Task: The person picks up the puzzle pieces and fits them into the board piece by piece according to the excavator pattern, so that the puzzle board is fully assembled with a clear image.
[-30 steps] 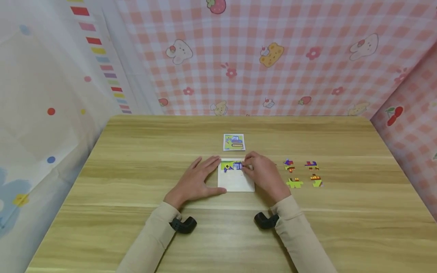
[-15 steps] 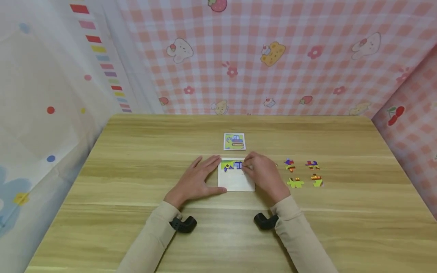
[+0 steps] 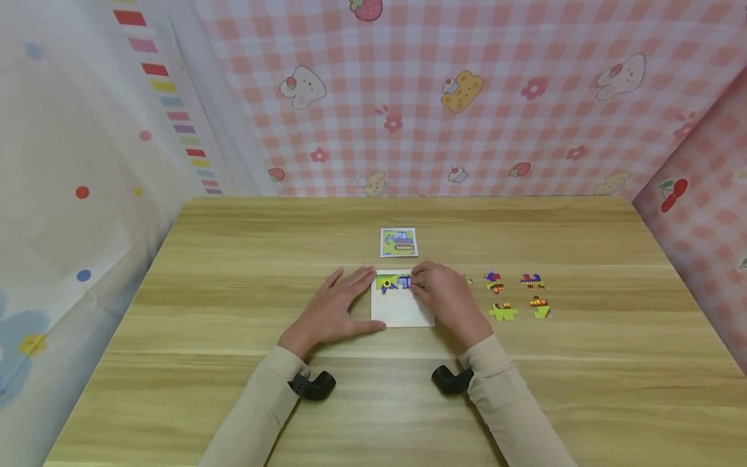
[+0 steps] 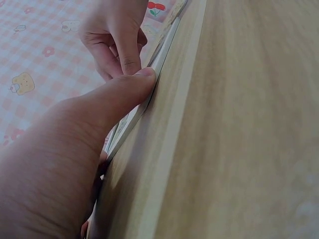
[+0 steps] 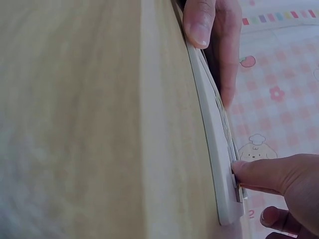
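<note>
A white square puzzle tray [image 3: 403,312] lies flat on the table, its upper strip filled with joined picture pieces [image 3: 386,283] in green, yellow and blue. My left hand [image 3: 329,310] rests along its left side, fingers stretched to the far corner and thumb on the near one. Over the tray's upper right corner, thumb and forefinger of my right hand [image 3: 449,299] pinch a small puzzle piece, mostly hidden by the fingers. The right wrist view has that thumb [image 5: 249,171] low against the thin layers on the tray's edge [image 5: 212,134].
Behind the tray lies a small picture card [image 3: 399,242] of a blue digger. Several loose puzzle pieces [image 3: 503,312] are spread to the right, one partly behind my right hand. A checked cloth [image 3: 362,123] hangs beyond the wooden table [image 3: 373,415].
Both hands keep nearly the same places. My right fingertips shift only slightly at the tray's upper right corner, and the whole view sways a little.
</note>
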The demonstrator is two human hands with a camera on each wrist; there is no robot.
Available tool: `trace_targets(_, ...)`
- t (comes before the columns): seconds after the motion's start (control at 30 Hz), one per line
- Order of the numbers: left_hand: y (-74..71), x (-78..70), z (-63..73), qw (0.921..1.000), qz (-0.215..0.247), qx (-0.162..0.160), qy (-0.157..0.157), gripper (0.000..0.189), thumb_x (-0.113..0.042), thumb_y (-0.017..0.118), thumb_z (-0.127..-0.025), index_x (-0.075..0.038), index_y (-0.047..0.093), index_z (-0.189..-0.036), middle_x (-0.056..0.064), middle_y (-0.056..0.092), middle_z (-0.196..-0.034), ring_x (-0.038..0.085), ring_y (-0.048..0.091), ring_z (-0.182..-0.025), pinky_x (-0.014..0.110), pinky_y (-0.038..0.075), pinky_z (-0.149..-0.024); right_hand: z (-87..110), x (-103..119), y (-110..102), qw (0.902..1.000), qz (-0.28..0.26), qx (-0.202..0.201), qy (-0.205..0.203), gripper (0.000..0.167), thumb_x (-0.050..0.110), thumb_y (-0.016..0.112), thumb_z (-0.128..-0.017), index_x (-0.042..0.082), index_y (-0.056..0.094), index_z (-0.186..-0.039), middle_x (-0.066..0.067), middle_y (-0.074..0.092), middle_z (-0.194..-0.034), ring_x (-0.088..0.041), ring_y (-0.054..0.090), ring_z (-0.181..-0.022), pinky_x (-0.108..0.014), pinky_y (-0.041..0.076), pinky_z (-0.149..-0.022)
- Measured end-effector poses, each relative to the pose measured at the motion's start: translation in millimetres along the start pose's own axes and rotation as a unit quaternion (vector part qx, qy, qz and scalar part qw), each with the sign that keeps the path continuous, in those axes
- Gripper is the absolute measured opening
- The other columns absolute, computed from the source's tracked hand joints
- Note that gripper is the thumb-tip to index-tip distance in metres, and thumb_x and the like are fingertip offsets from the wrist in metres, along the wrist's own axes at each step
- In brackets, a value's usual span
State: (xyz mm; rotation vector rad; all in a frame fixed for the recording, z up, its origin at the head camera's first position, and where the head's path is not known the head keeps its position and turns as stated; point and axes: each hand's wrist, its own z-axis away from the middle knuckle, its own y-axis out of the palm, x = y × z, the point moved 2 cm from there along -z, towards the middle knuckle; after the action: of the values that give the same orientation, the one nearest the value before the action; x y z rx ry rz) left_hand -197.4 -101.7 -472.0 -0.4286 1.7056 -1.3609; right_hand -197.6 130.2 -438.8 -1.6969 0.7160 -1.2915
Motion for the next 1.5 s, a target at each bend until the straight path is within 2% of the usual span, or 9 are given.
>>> trace_targets(0.17,-0.4,0.1,-0.1,1.0,-0.002,-0.003,-0.002,0.106,-0.077,0.061,-0.087,-0.014,0.027,-0.164,0.001,0.023,-0.171,0.014,0.019,-0.157,0.042,0.001,-0.13,-0.6,2.4,-0.7,0.9999,0.009,-0.011,0.0,0.018,0.014,0.074,-0.097,0.0,0.08,-0.107,-0.013,0.073,-0.12,-0.032,0.07,-0.111,-0.048,0.056,-0.1)
trace_targets(0.27,0.1,0.0,0.0,1.0,-0.002,-0.001,-0.003,0.106,-0.077,0.061,-0.087,-0.014,0.027,-0.165,0.0,0.022,-0.171,0.014,0.019,-0.157,0.041,0.0,-0.13,0.8,0.9,-8.0,0.9993,0.004,-0.036,-0.006,0.021,0.015,0.072,-0.099,-0.001,0.079,-0.11,-0.013,0.072,-0.122,-0.032,0.07,-0.111,-0.048,0.057,-0.098)
trace_targets(0.43,0.2,-0.4,0.4,1.0,-0.002,0.004,-0.003,0.107,-0.079,0.06,-0.086,-0.014,0.026,-0.165,0.001,0.022,-0.171,0.015,0.018,-0.157,0.042,0.0,-0.129,9.3,-13.6,-38.8,0.9941,-0.031,-0.103,-0.009,0.02,0.007,0.072,-0.097,-0.004,0.077,-0.113,-0.016,0.069,-0.12,-0.03,0.068,-0.089,-0.045,0.059,-0.077)
trace_targets(0.53,-1.0,0.0,0.7,1.0,-0.001,0.003,-0.003,0.107,-0.078,0.06,-0.086,-0.014,0.026,-0.165,0.001,0.022,-0.171,0.015,0.018,-0.157,0.042,0.0,-0.13,18.9,-26.9,-55.7,0.993,-0.036,-0.112,0.004,0.02,0.002,0.071,-0.096,-0.004,0.076,-0.115,-0.018,0.068,-0.121,-0.026,0.062,-0.078,-0.04,0.053,-0.066)
trace_targets(0.6,-1.8,0.5,0.9,1.0,0.0,0.002,-0.005,0.107,-0.078,0.06,-0.086,-0.014,0.026,-0.165,0.0,0.022,-0.171,0.015,0.018,-0.157,0.041,0.0,-0.13,26.1,-35.5,-62.9,0.9935,-0.034,-0.108,0.009,0.021,0.0,0.07,-0.096,-0.005,0.076,-0.115,-0.019,0.067,-0.121,-0.026,0.06,-0.077,-0.039,0.051,-0.066)
trace_targets(0.87,-3.5,1.7,1.5,0.9999,0.002,0.006,-0.009,0.107,-0.08,0.06,-0.086,-0.016,0.026,-0.165,-0.001,0.021,-0.171,0.013,0.017,-0.157,0.039,-0.001,-0.129,45.2,-56.9,-70.9,0.9987,-0.032,-0.039,-0.005,0.022,0.001,0.071,-0.095,-0.01,0.074,-0.114,-0.025,0.065,-0.119,-0.033,0.066,-0.087,-0.048,0.058,-0.077)
trace_targets(1.03,-2.3,0.5,1.9,1.0,0.005,0.003,-0.005,0.107,-0.079,0.06,-0.086,-0.015,0.027,-0.165,0.0,0.023,-0.171,0.015,0.019,-0.157,0.041,0.0,-0.129,39.5,-65.5,-69.3,0.9984,-0.05,0.027,0.002,0.03,0.003,0.072,-0.095,-0.01,0.07,-0.122,-0.026,0.063,-0.121,-0.036,0.064,-0.098,-0.052,0.056,-0.087)
trace_targets(1.2,-0.6,0.5,3.7,0.9999,0.005,0.009,-0.009,0.107,-0.079,0.06,-0.086,-0.015,0.026,-0.165,-0.001,0.022,-0.171,0.014,0.018,-0.157,0.041,0.0,-0.129,31.8,-69.6,-61.0,0.9931,-0.056,0.103,0.01,0.039,0.009,0.073,-0.096,-0.009,0.066,-0.131,-0.023,0.06,-0.12,-0.037,0.06,-0.108,-0.054,0.054,-0.097)
trace_targets(1.5,-0.3,0.6,0.6,1.0,0.006,-0.001,0.002,0.107,-0.079,0.06,-0.086,-0.015,0.026,-0.165,0.0,0.022,-0.171,0.015,0.018,-0.157,0.041,0.0,-0.13,25.6,-74.0,-60.9,0.9921,-0.03,0.12,0.023,0.044,0.011,0.073,-0.097,-0.008,0.063,-0.136,-0.021,0.059,-0.118,-0.032,0.059,-0.101,-0.051,0.055,-0.091)
